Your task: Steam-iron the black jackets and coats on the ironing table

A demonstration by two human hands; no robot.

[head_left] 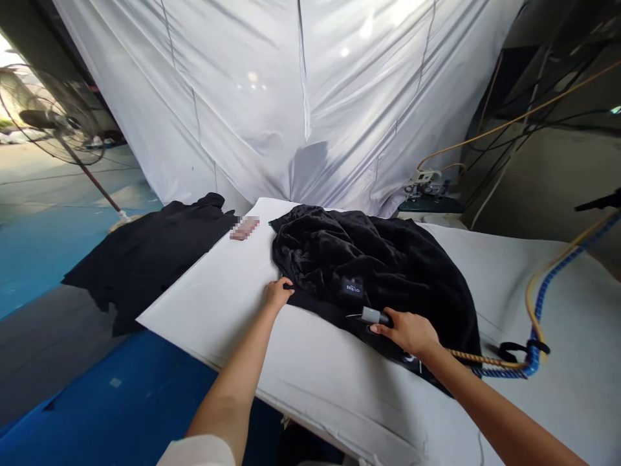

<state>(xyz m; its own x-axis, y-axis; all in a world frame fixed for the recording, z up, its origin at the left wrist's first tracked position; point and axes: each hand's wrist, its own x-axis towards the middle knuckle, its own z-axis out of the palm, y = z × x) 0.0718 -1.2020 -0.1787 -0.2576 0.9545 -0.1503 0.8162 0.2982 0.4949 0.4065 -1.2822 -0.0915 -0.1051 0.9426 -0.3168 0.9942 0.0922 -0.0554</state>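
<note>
A black plush garment [388,252] with a small dark label [352,288] reading GUESS lies spread over the white-topped table. At its near left edge, my left hand [278,293] is closed on the fabric. My right hand [410,330] grips a hand tool with a grey barrel [370,315], a dark handle and a thin metal tip, held over the garment's near edge below the label. The tip points left. A small pale object shows partly under my right wrist; I cannot make out what it is.
Dark cloth [169,252] is heaped beyond the table's left edge. A blurred pinkish object [245,228] lies near that edge. Blue and yellow hoses [536,310] run across the right side. White sheeting [272,97] hangs behind, a sewing machine [427,184] stands back right, and a fan [53,120] far left.
</note>
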